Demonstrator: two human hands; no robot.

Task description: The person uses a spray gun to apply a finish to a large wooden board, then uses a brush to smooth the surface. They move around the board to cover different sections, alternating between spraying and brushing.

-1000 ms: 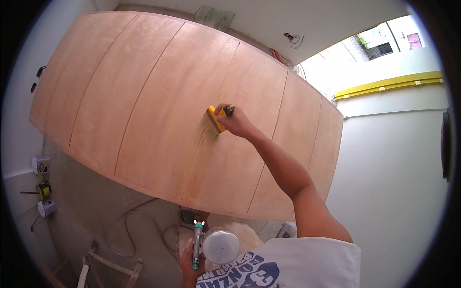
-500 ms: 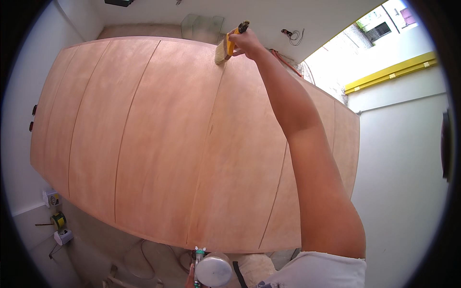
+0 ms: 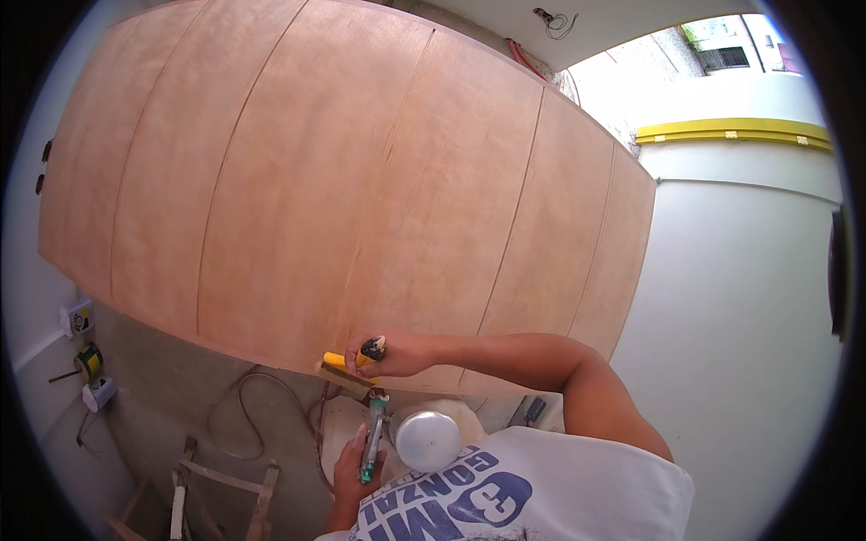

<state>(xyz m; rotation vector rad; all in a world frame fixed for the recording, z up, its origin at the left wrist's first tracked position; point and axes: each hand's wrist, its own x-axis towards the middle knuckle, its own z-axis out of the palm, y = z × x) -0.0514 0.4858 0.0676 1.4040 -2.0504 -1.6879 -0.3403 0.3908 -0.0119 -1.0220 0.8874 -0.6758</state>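
My right hand (image 3: 397, 353) grips a yellow-handled brush (image 3: 347, 367) and holds it at the bottom edge of a tall wooden panel wall (image 3: 298, 180), its bristles against the wood. Lower down, my left hand (image 3: 354, 469) holds a spray gun (image 3: 372, 437) with a round metal cup (image 3: 428, 440), pointing up toward the brush. The panel is reddish-brown plywood split by thin vertical grooves.
A hose or cable (image 3: 244, 406) loops on the concrete floor under the panels. A wooden frame (image 3: 221, 491) stands at the lower left. Small tools and a socket (image 3: 86, 356) sit by the left wall. A white wall (image 3: 740, 316) with a yellow ledge (image 3: 731, 131) lies to the right.
My right hand swept the brush from the middle of the panel up to its top, then down to the bottom edge. The left hand kept hold of the spray gun.
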